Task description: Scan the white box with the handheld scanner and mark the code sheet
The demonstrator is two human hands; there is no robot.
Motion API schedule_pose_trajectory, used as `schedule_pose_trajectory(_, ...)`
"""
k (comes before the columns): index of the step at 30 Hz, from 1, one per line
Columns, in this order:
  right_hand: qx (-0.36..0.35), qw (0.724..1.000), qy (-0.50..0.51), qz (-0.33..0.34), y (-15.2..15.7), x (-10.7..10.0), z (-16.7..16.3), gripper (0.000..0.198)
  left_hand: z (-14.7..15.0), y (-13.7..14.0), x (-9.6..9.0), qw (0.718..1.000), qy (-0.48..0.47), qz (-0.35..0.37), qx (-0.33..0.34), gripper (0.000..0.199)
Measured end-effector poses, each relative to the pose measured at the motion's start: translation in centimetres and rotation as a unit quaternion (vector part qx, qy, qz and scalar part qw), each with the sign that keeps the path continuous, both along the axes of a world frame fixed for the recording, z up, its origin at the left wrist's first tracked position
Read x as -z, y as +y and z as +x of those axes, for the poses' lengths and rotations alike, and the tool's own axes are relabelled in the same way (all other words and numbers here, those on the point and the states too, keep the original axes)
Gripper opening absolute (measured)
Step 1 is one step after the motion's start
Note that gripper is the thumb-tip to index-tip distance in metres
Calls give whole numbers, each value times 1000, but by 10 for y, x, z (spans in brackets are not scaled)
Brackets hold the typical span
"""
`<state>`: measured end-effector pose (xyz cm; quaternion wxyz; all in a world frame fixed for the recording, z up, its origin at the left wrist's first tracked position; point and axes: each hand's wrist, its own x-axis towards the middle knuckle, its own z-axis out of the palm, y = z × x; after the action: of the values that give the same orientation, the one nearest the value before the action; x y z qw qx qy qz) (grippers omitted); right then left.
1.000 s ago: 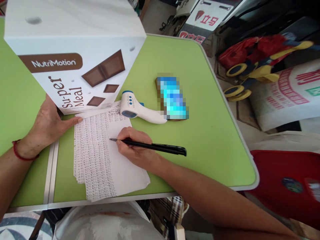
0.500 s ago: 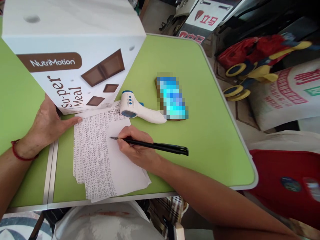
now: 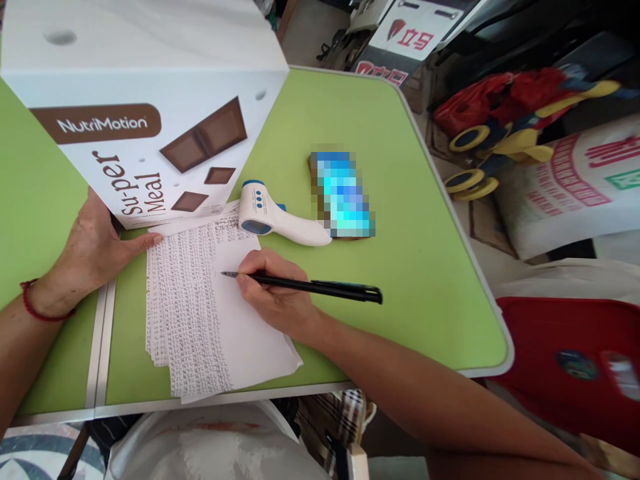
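My right hand (image 3: 275,287) is closed round a black pen (image 3: 320,288). The pen's tip is over the sheets of paper (image 3: 250,340), just right of the handwritten lines; whether it touches cannot be seen. Tight columns of writing fill the left part of the top sheet, and its right part is blank. My left hand (image 3: 93,243) lies open at the lower corner of a white NutriMotion box (image 3: 195,143), thumb stretched to the papers' upper left edge, other fingers partly hidden behind the box. Above the papers lies a white and blue infrared thermometer (image 3: 280,223).
A phone (image 3: 345,197) with a blurred-out lit screen lies by the thermometer handle. Everything rests on a green folding table (image 3: 410,287) with a metal rim. To the right are a red stool (image 3: 560,333), a printed sack (image 3: 575,187) and a yellow and blue object (image 3: 520,143).
The rear end of the pen has swung slightly right and up as my right hand shifts a little. My left hand stays in place, and the whole view drifts slightly.
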<state>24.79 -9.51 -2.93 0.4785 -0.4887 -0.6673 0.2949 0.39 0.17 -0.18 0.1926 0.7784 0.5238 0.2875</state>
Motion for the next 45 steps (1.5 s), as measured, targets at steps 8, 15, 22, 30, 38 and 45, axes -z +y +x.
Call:
schedule_pose_trajectory(8, -1, 1000, -4, 12, 0, 0, 0, 17, -1, 2, 5, 1000, -19, 15, 13, 85)
schedule_pose_trajectory(15, -1, 1000, -11, 6, 0, 1, -1, 17, 0, 0, 1, 1000, -24, -4, 4, 72)
schedule_pose_trajectory(22, -3, 1000, -12, 9, 1, 0, 0, 17, -1, 1, 2, 999, -34, -7, 8, 77)
schedule_pose_trajectory(30, -7, 1000, -13, 11, 1, 0, 0, 17, -1, 1, 2, 999, -32, -5, 9, 69)
schedule_pose_trajectory(38, -15, 1000, -18, 0, 0, 0, 0, 17, -1, 2, 3, 1000, -24, 5, 9, 66)
schedule_pose_trajectory(45, -6, 1000, -6, 8, 0, 2, 0, 17, 0, 2, 2, 1000, -13, -6, -1, 67)
